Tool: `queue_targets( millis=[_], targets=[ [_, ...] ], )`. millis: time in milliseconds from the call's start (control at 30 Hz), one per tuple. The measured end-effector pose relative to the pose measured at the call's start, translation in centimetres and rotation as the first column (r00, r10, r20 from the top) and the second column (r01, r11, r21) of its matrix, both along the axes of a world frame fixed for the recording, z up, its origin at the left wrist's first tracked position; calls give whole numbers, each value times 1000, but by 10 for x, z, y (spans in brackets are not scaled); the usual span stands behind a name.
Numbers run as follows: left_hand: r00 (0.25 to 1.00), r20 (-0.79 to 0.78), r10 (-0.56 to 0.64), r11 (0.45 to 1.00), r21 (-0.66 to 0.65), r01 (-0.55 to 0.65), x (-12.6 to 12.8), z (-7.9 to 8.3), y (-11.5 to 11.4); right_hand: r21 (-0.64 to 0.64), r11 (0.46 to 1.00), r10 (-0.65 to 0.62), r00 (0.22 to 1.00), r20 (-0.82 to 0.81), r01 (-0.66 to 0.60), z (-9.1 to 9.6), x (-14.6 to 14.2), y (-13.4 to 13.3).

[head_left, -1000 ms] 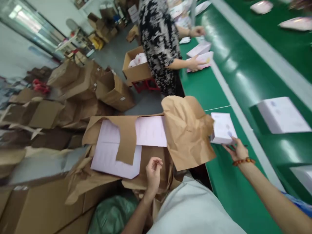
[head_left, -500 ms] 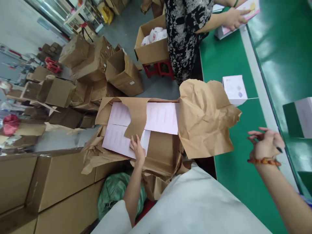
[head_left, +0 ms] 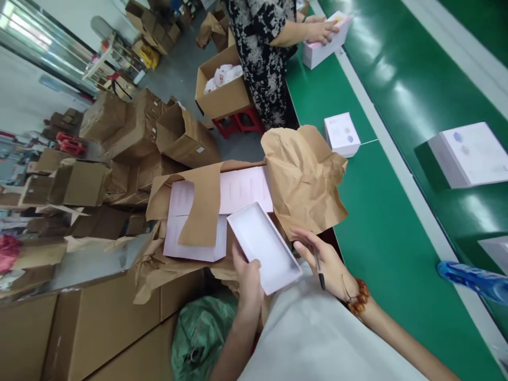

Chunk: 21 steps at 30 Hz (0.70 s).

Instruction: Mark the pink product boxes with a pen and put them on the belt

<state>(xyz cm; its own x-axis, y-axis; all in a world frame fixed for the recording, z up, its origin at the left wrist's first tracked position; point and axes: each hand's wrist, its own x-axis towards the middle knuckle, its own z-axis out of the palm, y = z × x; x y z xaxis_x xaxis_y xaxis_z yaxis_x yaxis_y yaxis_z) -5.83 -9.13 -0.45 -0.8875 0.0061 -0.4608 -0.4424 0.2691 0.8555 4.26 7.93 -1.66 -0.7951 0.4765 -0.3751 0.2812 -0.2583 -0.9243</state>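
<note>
My left hand (head_left: pixel 248 278) grips the near end of a shallow white box tray (head_left: pixel 264 246) and holds it open side up over my lap. Just right of it, my right hand (head_left: pixel 325 262) has its fingers stretched toward the tray's right edge, with a dark pen (head_left: pixel 318 264) tucked between them. Behind the tray stands an open carton (head_left: pixel 174 190) lined with torn brown paper (head_left: pixel 304 180). Flat pale pink boxes (head_left: pixel 246 190) lie inside it.
A small white box (head_left: pixel 342 133) sits on the green table (head_left: pixel 377 238). A larger white box (head_left: pixel 468 153) rides the belt. A co-worker in a patterned top (head_left: pixel 264 47) holds a white-pink box (head_left: pixel 323 39). Stacked cartons (head_left: pixel 79 317) and a green bag (head_left: pixel 198 333) crowd the left.
My left hand has lifted a white tray out of the carton. My right hand has swung in from over the green table to the tray's right edge. The camera has shifted.
</note>
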Motion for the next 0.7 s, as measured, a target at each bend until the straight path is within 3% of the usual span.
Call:
queue_targets(
  millis=[100, 200, 367, 500, 567, 700],
  targets=[
    [965, 178, -191, 943, 307, 130, 22, 20, 36, 17, 995, -94, 996, 12, 93, 11, 11, 17],
    [849, 222, -479, 799, 511, 318, 21, 36, 50, 66, 978, -204, 978, 52, 200, 32, 41, 37],
    [601, 118, -790, 538, 604, 588, 2, 31, 55, 159, 947, -303, 941, 148, 279, 65, 90, 42],
    [501, 51, -864, 422, 616, 665, 1, 20, 66, 306, 888, -408, 896, 175, 344, 69, 109, 24],
    [457, 30, -889, 380, 606, 699, 2, 17, 74, 462, 804, -482, 865, 139, 374, 66, 113, 14],
    [361, 19, -932, 298, 607, 737, 4, 17, 92, 775, 440, -675, 737, -47, 453, 64, 112, 2]
  ],
)
